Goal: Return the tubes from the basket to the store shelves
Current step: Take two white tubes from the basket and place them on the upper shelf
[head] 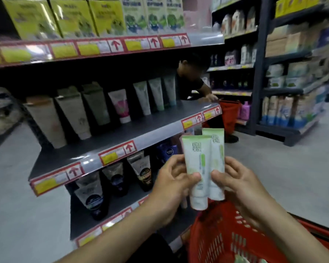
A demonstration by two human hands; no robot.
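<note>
Store shelves [122, 130] of upright tubes stand left of the red basket [217, 234]. Above the basket, the left hand [171, 185] pinches one pale green tube [198, 168] and the right hand [241, 185] pinches a second tube [217, 158] just behind it. Neither is shelved yet. Something greenish and blurred lies in the basket, so more probably remains.

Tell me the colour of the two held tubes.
Tubes: white with pale green; head view.
</note>
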